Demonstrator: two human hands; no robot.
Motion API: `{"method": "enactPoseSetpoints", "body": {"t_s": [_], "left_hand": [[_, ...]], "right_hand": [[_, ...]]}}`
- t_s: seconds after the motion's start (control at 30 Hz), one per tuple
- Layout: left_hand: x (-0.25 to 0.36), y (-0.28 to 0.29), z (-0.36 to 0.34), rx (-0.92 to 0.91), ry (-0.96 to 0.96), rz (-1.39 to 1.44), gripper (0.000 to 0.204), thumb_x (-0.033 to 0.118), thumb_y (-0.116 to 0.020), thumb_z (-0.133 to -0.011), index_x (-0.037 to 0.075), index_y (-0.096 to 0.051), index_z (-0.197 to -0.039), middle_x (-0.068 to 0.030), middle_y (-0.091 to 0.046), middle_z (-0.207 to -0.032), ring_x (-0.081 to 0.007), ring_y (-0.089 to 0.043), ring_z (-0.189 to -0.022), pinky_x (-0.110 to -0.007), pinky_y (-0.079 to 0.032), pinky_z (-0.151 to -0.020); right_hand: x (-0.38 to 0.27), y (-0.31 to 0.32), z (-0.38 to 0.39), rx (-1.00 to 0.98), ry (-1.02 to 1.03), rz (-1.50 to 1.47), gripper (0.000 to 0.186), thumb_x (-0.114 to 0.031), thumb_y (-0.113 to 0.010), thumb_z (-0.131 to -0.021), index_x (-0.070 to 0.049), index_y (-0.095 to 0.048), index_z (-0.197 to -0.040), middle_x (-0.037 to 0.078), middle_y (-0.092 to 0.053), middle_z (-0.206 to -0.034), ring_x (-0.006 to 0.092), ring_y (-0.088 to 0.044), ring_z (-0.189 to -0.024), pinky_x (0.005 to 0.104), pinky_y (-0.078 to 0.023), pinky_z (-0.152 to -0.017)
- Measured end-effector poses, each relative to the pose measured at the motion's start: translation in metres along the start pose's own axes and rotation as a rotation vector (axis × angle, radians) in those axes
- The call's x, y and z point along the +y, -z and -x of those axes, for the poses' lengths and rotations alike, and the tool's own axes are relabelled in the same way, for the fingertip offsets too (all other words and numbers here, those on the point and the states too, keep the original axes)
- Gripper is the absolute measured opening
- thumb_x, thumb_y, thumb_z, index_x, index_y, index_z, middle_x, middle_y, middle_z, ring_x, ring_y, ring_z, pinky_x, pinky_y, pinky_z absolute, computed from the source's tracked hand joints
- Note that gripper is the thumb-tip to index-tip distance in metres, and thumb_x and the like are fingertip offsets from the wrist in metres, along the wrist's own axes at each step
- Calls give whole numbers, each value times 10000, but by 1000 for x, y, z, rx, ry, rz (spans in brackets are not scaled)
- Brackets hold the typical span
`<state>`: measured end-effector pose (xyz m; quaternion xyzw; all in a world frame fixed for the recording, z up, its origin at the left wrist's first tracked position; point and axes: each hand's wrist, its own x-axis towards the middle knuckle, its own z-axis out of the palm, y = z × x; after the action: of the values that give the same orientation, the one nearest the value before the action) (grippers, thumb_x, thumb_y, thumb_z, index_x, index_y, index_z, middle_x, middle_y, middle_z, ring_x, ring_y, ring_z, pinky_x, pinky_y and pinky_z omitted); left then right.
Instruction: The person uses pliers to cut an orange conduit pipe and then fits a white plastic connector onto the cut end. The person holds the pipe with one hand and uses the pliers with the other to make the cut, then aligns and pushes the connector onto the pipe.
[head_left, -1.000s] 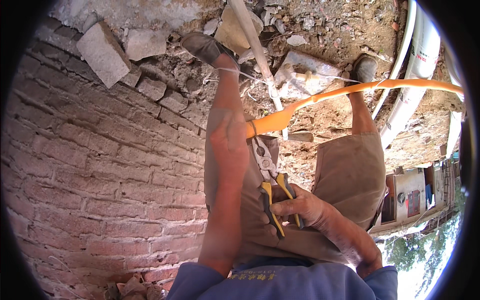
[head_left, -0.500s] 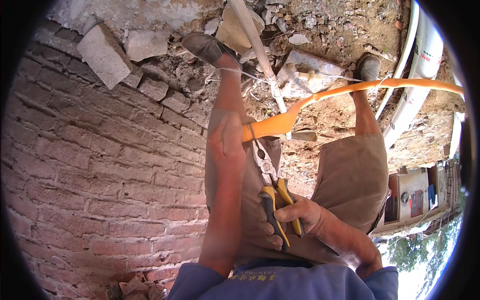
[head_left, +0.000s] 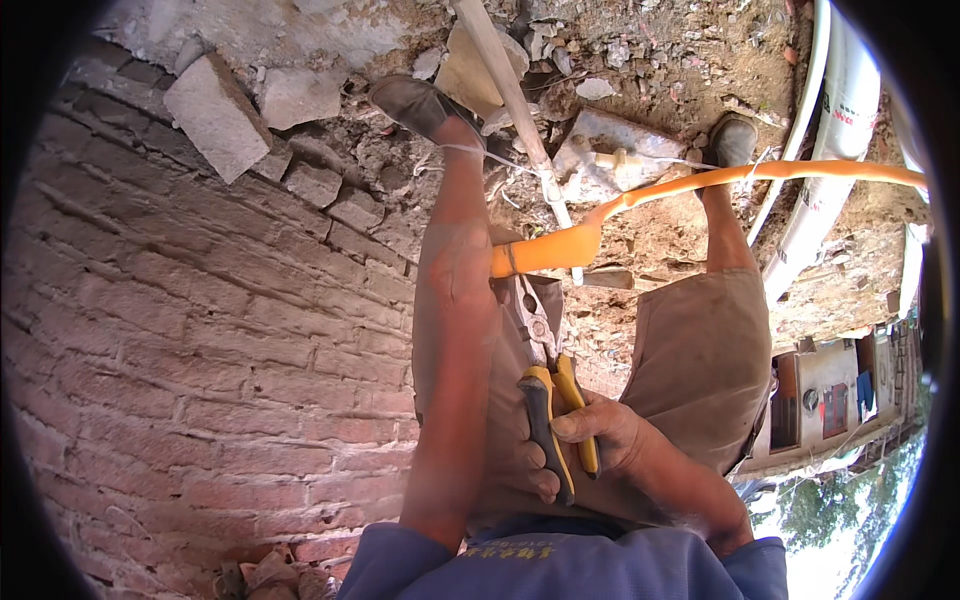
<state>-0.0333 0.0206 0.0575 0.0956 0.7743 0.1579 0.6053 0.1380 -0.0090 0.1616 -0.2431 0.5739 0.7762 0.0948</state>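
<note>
An orange hose (head_left: 560, 250) ends in my left hand (head_left: 462, 265), whose fingers close around it; the fingers are partly hidden and slightly smeared. A thin dark wire (head_left: 511, 259) wraps around the hose close to that hand. My right hand (head_left: 605, 435) grips pliers (head_left: 545, 400) with yellow and black handles, which are spread apart. The metal jaws (head_left: 533, 312) point up toward the wire, just below the hose; whether they bite on its ends I cannot tell. Both hands are over my brown-trousered legs.
A red brick wall (head_left: 240, 370) fills the left side. A wooden pole (head_left: 510, 100) slants between my feet, among rubble and loose blocks (head_left: 220, 118). The hose runs right, across white pipes (head_left: 840, 150). A pale cord (head_left: 500, 158) stretches between my shins.
My left hand and the hose end have shifted slightly right and down, and the hand appears turned a little. The pliers stay in my right hand in nearly the same place.
</note>
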Motion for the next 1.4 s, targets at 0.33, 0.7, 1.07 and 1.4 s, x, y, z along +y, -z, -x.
{"method": "enactPoseSetpoints", "body": {"t_s": [0.33, 0.7, 1.07, 1.4], "left_hand": [[-4, -2, -9, 2, 60, 146, 438, 415, -498, -1007, 11, -644, -924, -9, -518, -597, -65, -437, -462, -234, -302, -430], [-14, -1, -14, 101, 24, 199, 440, 427, -471, -1028, 39, -605, -868, 15, -478, -617, -58, -423, -490, -233, -290, -436], [-13, -1, -20, 5, -132, 225, 672, 673, -616, -896, 1, -607, -884, -19, -519, -627, -62, -414, -458, -225, -295, -425], [-12, 0, -19, 236, -204, -107, 295, 261, -609, -994, -24, -640, -922, -72, -556, -719, -147, -510, -658, -338, -429, -597]], "right_hand": [[-47, 37, 55, 349, -5, 932, 445, -143, -739, -911, -4, -555, -1291, 117, -691, -1073, 180, -670, -1000, 346, -535, -872], [-296, 5, 59, 1545, 1131, 2341, 529, -195, -747, -879, -112, -547, -1361, 178, -612, -1224, 390, -671, -971, 460, -545, -812], [-159, -35, -60, 249, 871, 2457, 458, -294, -738, -870, -18, -595, -1206, 162, -649, -1042, 382, -622, -986, 462, -494, -844], [-135, -33, -64, 378, 1038, 2543, 303, -208, -774, -790, -70, -612, -1006, 87, -595, -861, 307, -607, -805, 437, -456, -734]]}}
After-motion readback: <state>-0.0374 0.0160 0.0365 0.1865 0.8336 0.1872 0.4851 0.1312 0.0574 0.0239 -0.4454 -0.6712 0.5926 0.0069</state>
